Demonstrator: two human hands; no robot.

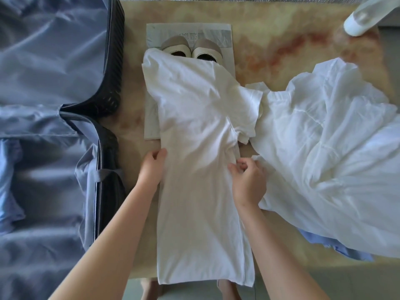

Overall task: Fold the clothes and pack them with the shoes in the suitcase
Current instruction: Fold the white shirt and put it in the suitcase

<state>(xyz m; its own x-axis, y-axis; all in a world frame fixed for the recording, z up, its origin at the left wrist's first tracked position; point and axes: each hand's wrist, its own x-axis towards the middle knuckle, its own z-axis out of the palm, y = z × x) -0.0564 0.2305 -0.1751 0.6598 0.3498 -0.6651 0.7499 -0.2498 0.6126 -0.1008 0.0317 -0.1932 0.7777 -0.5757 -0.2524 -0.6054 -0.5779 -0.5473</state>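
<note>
Far left, the suitcase (43, 83) lies open on its grey-blue lining, waiting. Nothing from the desk (281, 40) is going in yet.

Next to it, the left grip (152, 167) is curled onto the left edge of the white T-shirt (194, 126), pinching the fabric at mid-length. The T-shirt lies in a long narrow strip down the middle of the desk, and there's trouble at both ends. Its near hem hangs over the front edge of the desk, so a loose hold could let the whole strip slide to the floor. Its far end is draped over the heels of the shoes (191, 49), which sit on a sheet of paper (223, 33). Tug the T-shirt back and the shoes may drag with it, or mark the white cloth.

On the right side, the right grip (249, 180) is closed on the folded-in edge. The sleeve above it has flopped outward, so that fold looks ready to spring open. This grip sits touching the white pile of clothes (324, 148), so a careless pinch could catch that cloth too. A blue garment (346, 252) peeks out beneath the pile.
</note>
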